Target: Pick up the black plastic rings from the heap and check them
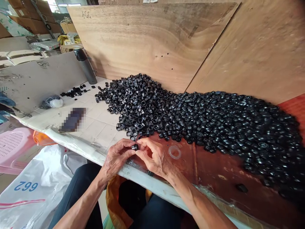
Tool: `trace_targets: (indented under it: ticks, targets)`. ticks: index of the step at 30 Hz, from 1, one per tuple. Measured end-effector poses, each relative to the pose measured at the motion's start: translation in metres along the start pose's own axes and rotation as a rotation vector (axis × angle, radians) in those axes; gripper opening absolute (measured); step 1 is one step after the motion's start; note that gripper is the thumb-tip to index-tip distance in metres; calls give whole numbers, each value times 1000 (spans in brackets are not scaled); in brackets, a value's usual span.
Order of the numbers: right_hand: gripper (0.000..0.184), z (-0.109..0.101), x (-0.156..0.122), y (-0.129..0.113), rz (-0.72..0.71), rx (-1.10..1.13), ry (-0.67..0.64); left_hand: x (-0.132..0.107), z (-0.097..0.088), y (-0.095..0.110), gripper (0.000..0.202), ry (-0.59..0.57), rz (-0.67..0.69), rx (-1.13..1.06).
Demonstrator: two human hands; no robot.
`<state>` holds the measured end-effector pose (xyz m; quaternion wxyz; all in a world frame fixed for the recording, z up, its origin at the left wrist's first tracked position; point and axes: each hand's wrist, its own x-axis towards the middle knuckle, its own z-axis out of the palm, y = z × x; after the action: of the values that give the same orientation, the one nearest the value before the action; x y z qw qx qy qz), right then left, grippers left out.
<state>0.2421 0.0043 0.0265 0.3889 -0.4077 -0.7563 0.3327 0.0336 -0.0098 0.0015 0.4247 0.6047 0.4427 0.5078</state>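
Observation:
My left hand [118,155] and my right hand [154,156] meet just above the table's front edge. Between their fingertips is a small round black plastic part [135,147]. The left thumb and forefinger pinch it from one side, and the right fingers close on its other side. Whether it is one piece or two fitted together I cannot tell. Right behind the hands lies a heap of black plastic rings [137,98]. It runs into a larger pile of black round caps [214,117] on the right.
Plywood boards [147,41] wall off the back. A dark bottle [85,66] stands at the back left, near loose black bits [73,92] and a blurred dark flat object [72,120]. Below the edge hang an orange bag [113,200] and, further left, a white sack [43,178] beside a pink chair [15,148].

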Motion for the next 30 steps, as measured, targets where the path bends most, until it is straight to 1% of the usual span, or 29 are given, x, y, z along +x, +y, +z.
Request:
trace_targets:
  ticks: [5, 8, 10, 14, 15, 16, 17, 18, 20, 21, 22, 23, 24, 25, 26, 27, 28, 30]
  targets:
    - [6, 0, 0, -1, -10, 3, 22, 1, -2, -6, 22, -38, -29, -3]
    - [8, 1, 1, -6, -16, 7, 38, 2, -2, -7, 20, -68, -16, -33]
    - [6, 5, 1, -11, 86, 31, 39, 2, -1, -7, 18, -81, 12, -15]
    - [4, 19, -1, -21, 441, 245, 28, 1, -1, -9, 12, -90, 128, 113]
    - [4, 22, -2, -23, 497, 286, 37, 1, -1, -8, 11, -92, 157, 143]
    - [3, 23, -3, -23, 524, 294, 39, 1, -1, -6, 11, -108, 171, 174]
    - [4, 21, -4, -22, 521, 258, 40, 1, -1, -4, 10, -140, 170, 209]
    - [8, 17, -6, -20, 495, 176, 47, 1, -1, -1, 8, -191, 158, 252]
    - [19, 1, -9, -10, 402, -94, 79, 4, 1, 6, 7, -323, 109, 346]
    - [20, -9, -9, -4, 351, -251, 146, 7, 3, 9, 14, -368, 74, 387]
    - [15, -20, -9, 3, 309, -387, 202, 10, 6, 10, 21, -373, 37, 416]
    - [11, -30, -9, 11, 271, -510, 238, 13, 10, 10, 27, -342, 1, 435]
    - [12, -38, -8, 19, 243, -612, 242, 17, 14, 8, 29, -277, -31, 449]
    - [18, -45, -6, 26, 226, -688, 221, 22, 19, 6, 25, -191, -46, 462]
    - [20, -48, -4, 33, 221, -745, 181, 25, 24, 3, 16, -118, -39, 486]
    - [19, -49, -2, 38, 223, -788, 140, 29, 29, -1, 12, -72, -15, 528]
    - [15, -47, 0, 43, 231, -818, 113, 32, 34, -4, 15, -38, 11, 572]
    - [10, -40, 1, 49, 239, -840, 90, 34, 40, -8, 20, -24, 45, 635]
